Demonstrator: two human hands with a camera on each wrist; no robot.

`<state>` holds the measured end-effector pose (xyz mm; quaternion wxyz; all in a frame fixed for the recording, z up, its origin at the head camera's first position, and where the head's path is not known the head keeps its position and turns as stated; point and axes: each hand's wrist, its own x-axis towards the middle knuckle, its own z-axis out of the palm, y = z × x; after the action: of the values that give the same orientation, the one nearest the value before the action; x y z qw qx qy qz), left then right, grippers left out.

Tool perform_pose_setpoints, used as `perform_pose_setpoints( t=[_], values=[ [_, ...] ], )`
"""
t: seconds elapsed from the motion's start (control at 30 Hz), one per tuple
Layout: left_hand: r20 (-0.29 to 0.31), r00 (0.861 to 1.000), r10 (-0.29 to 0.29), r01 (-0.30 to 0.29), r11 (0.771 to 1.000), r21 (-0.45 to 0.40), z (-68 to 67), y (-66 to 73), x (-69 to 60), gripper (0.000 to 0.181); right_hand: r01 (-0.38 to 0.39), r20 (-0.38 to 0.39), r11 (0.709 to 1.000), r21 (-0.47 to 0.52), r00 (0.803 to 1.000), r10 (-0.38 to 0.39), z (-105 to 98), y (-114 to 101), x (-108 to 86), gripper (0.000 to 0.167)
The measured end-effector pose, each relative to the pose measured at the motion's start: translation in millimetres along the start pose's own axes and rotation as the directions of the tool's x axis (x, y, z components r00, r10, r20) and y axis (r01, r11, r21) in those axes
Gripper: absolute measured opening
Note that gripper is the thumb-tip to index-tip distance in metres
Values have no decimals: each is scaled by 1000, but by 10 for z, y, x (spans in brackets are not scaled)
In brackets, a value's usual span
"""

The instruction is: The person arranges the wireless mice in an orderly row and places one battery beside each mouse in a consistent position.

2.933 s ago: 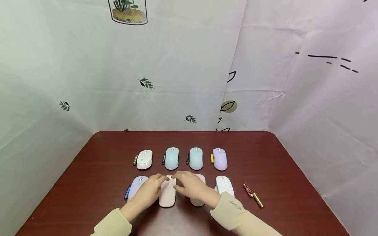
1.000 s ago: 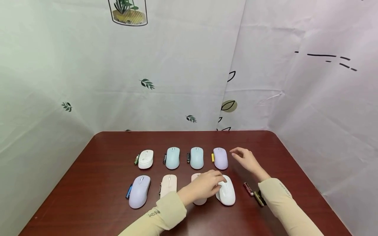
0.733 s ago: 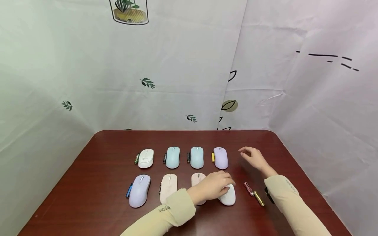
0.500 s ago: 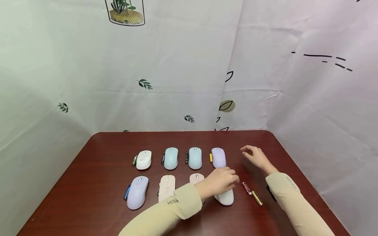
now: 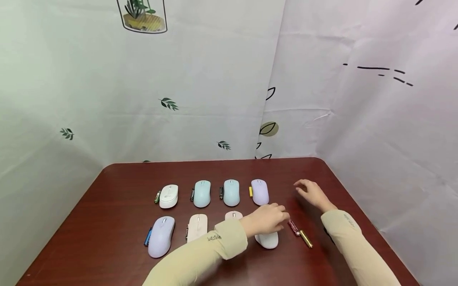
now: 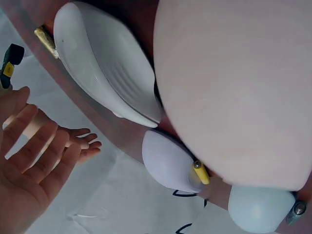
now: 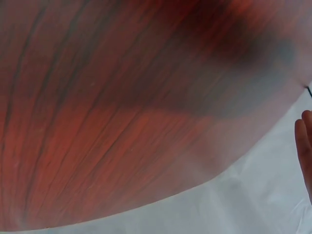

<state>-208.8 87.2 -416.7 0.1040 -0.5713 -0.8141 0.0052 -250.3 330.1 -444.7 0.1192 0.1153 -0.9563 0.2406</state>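
Observation:
My left hand hovers over a white computer mouse, hiding its front part in the head view. In the left wrist view, the fingers of that hand are spread and hold nothing, apart from the white mouse. To the right, above the table, my right hand hangs loosely bent with nothing in it. Only a few fingers show at the edge of the right wrist view. A red battery and a gold battery lie end to end between the hands. The left forearm partly covers a pink mouse.
On the table, a back row holds a white mouse, two light-blue mice and a purple mouse, each with a battery at its left. A lavender mouse and a beige mouse stand in front, batteries alongside.
Both hands have left the beige mouse. The left hand moved right, over the white mouse and then slightly past it; the right hand moved far right. Lately the view has turned slightly right.

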Motion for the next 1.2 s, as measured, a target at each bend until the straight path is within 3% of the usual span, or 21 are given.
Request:
perform_pose_setpoints(
  t=[0.17, 0.3, 0.47, 0.67, 0.87, 1.2],
  values=[
    [10, 999, -43, 43, 999, -29, -2, -88, 83, 19, 2, -4, 999, -41, 1000, -2, -33, 42, -14, 17],
    [59, 998, 15, -13, 999, -36, 7, -137, 176, 20, -22, -25, 997, -70, 999, 21, -79, 86, -32, 15],
    [162, 984, 77, -79, 997, 5, -21, -101, 301, 29, -50, -41, 994, -97, 998, 46, -89, 121, -49, 15],
    [190, 981, 36, -52, 996, 78, 10, 37, 425, 26, -68, -50, 993, -93, 997, 63, -36, 145, -91, 15],
    [262, 965, -8, -14, 997, 81, 70, 179, 530, 39, -63, -59, 994, -92, 997, 58, -15, 175, -104, 15],
    [268, 960, -78, 43, 990, 134, 144, 295, 564, 12, -59, -88, 995, -82, 995, 52, -2, 169, -130, 14]
  ],
)
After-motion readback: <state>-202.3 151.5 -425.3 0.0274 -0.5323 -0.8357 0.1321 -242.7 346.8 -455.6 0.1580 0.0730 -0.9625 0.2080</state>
